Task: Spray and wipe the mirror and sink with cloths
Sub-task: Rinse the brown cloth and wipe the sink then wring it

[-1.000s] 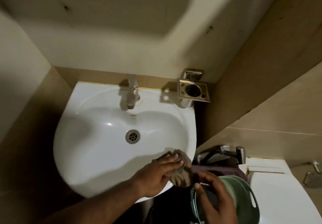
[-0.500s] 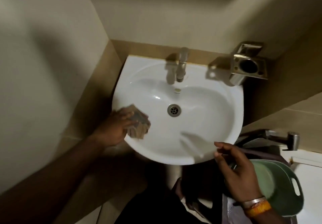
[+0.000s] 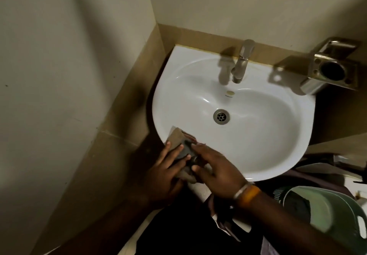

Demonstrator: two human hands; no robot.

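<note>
Right hand (image 3: pixel 216 172) has joined left hand (image 3: pixel 165 172) — both gripping cloth (image 3: pixel 179 137).

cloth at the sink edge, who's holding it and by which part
Both hands hold the cloth at the near-left rim of the sink. The left hand grips its left side; the right hand pinches its near end.

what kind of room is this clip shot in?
Most likely a small bathroom or washroom corner. A white wall-hung sink with a metal tap sits against tiled walls, and a metal toothbrush holder is fixed beside it.
</note>
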